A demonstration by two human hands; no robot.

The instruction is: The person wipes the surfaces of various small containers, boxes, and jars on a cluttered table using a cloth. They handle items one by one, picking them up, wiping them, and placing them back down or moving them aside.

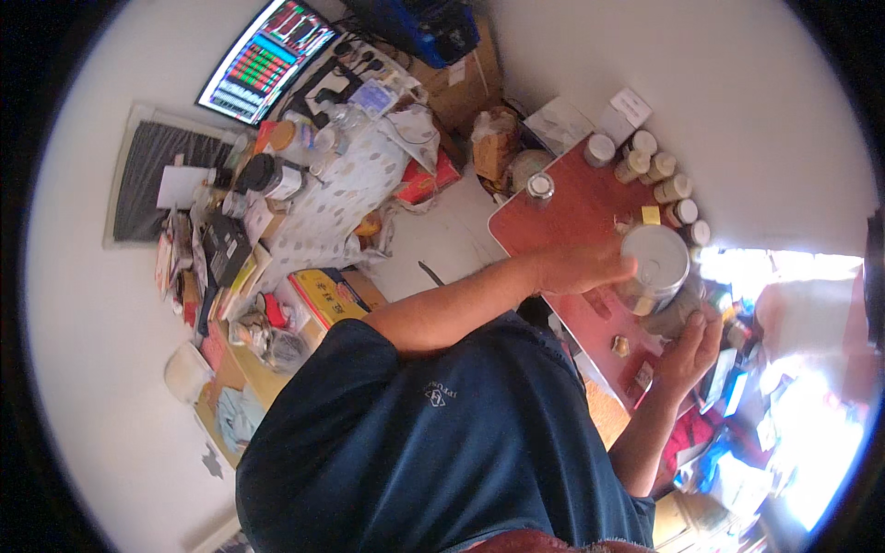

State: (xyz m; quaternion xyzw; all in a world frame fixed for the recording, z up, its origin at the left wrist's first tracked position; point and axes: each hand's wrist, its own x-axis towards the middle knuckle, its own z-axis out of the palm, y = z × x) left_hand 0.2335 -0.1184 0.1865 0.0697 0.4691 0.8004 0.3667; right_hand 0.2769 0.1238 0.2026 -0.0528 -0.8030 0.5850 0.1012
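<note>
A large clear round container with a white lid [655, 257] stands at the wall-side part of a red folding table [567, 221]. My left hand [577, 272] reaches over the table from the left, its fingers extended and overlapping the edge of the lid; blur hides whether they press on it. My right hand [693, 349] is raised at the container's near right side, fingers bent. Beside those fingers is a greyish-brown blurred thing [681, 312], and I cannot tell whether they grip it. A small brown piece [620, 345] lies on the table between my hands.
Several lidded jars [672, 186] line the table's wall side. A small jar [540, 186] stands near its left corner, and a yellow block [650, 215] sits behind the container. Leftward is a cluttered desk with a patterned cloth [339, 186] and a monitor [266, 62]. Bright clutter [733, 470] fills the right.
</note>
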